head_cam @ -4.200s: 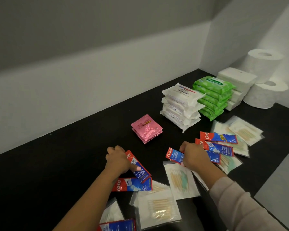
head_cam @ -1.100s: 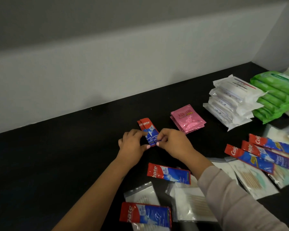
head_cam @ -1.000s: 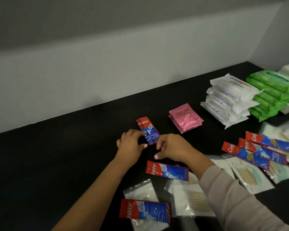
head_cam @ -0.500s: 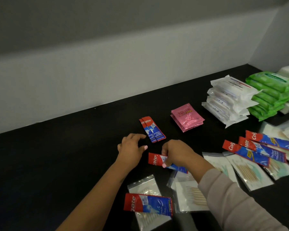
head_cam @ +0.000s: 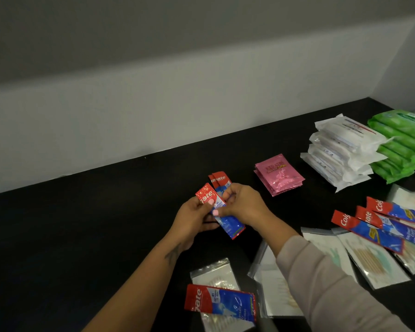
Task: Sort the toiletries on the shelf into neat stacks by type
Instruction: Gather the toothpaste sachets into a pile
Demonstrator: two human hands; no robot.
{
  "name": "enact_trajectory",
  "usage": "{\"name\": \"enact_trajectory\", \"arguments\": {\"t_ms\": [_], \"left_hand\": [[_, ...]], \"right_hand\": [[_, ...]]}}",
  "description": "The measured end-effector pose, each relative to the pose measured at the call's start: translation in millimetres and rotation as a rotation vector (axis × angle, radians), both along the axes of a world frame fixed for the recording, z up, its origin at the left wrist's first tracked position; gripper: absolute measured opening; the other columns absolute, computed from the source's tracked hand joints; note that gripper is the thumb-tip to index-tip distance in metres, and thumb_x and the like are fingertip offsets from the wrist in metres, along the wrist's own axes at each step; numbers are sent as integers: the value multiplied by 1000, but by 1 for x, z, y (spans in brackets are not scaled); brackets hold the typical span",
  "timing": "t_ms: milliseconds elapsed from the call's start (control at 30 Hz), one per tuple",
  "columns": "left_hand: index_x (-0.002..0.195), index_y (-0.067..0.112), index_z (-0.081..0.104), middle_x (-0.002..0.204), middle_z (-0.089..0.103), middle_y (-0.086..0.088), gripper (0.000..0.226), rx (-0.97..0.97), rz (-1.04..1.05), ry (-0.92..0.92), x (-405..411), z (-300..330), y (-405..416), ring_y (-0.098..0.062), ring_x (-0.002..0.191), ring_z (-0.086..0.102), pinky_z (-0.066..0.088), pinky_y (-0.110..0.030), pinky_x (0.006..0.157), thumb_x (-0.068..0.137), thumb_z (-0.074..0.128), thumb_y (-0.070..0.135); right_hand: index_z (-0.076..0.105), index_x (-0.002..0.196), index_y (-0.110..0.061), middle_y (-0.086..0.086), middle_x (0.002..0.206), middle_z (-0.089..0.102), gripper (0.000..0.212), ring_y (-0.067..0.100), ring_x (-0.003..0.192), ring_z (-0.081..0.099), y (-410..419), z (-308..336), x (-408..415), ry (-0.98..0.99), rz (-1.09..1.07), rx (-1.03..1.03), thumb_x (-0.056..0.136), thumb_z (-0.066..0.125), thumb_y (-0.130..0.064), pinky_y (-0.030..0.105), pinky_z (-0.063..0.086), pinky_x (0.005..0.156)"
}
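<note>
A red and blue toothpaste sachet (head_cam: 228, 222) is held above the black shelf (head_cam: 94, 236) by both hands. My left hand (head_cam: 192, 221) pinches its red end, and my right hand (head_cam: 243, 204) grips its middle. Just behind them lies a small stack of toothpaste sachets (head_cam: 219, 179), partly hidden by my fingers. Another toothpaste sachet (head_cam: 221, 304) lies near the front edge. Three more toothpaste sachets (head_cam: 381, 224) lie fanned out at the right.
A stack of pink sachets (head_cam: 278, 174) sits right of my hands. Further right stand a stack of white packs (head_cam: 343, 149) and a stack of green wipe packs (head_cam: 403, 144). Clear bags of cotton swabs (head_cam: 374, 262) are scattered at the front right. A grey wall (head_cam: 153, 104) backs the shelf.
My right hand picked a toothpaste sachet off the shelf and lifted it toward the small stack. My left hand closed on its red end.
</note>
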State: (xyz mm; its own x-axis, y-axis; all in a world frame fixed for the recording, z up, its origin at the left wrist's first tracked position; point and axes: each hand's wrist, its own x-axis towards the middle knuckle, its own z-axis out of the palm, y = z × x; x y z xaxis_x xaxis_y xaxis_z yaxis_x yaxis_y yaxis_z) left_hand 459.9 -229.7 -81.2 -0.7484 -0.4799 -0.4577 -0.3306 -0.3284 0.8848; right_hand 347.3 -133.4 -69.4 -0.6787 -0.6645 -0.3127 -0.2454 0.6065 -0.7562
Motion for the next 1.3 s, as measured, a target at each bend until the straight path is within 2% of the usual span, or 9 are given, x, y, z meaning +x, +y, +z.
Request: {"name": "enact_trajectory", "arguments": {"t_ms": [67,167,333,433,633,1000,1133,1233,1300], "left_hand": [[113,13,58,96,70,-6,20,-50,58,-46,-5,1,-11,-17,83,70,57,-28,67,97,49,21],[122,12,52,105,64,-6,30,-321,48,-266,-18,-2,-34,-13,85,66,53,-22,60,95,53,24],[135,16,44,127,56,-7,48,-562,-95,-596,-52,-5,-59,-18,104,62,55,-33,84,91,59,27],[133,16,45,127,55,-7,50,-602,-98,-621,-67,-10,-61,-18,102,62,55,-34,85,88,63,28],[127,16,45,120,56,-7,47,-511,43,-533,-82,-18,-55,-9,67,55,52,-26,59,85,67,24],[123,19,41,118,56,-8,51,-550,74,-577,-84,-20,-48,-21,93,64,57,-40,80,82,69,32],[129,18,38,118,56,-7,54,-651,64,-612,-78,-12,-44,-21,96,61,52,-34,73,87,60,43],[125,17,40,112,57,-6,49,-732,58,-561,-73,-1,-35,-18,92,60,52,-35,73,89,54,47],[119,18,42,105,58,-5,42,-786,46,-511,-72,6,-25,-17,87,61,53,-35,72,90,53,46]], "right_hand": [[55,87,-28,0,103,65,31,15,96,63,-1,-2,-3,16,-3,9,71,79,-36,36,52,87],[55,119,-26,1,131,51,35,18,116,53,-2,-3,-10,228,47,129,86,65,-34,34,46,95],[24,148,-26,0,159,13,62,22,145,16,-13,-14,-19,318,257,366,93,55,-21,43,25,116],[18,149,-25,0,159,11,66,22,146,11,-14,-20,-23,313,306,389,94,54,-20,44,19,117],[20,149,-26,-1,159,15,65,21,146,11,-15,-26,-30,283,318,355,93,54,-22,45,18,118],[19,149,-25,-1,159,14,66,22,147,9,-17,-28,-31,268,340,341,94,54,-22,46,16,118],[21,149,-26,-2,159,15,64,21,146,12,-11,-26,-31,254,337,293,94,54,-25,45,18,117],[34,144,-26,0,152,32,57,19,140,31,2,-22,-27,259,257,181,92,56,-27,41,31,113],[45,136,-29,0,137,51,47,15,122,51,16,-17,-25,262,186,94,91,58,-29,37,45,102]]}}
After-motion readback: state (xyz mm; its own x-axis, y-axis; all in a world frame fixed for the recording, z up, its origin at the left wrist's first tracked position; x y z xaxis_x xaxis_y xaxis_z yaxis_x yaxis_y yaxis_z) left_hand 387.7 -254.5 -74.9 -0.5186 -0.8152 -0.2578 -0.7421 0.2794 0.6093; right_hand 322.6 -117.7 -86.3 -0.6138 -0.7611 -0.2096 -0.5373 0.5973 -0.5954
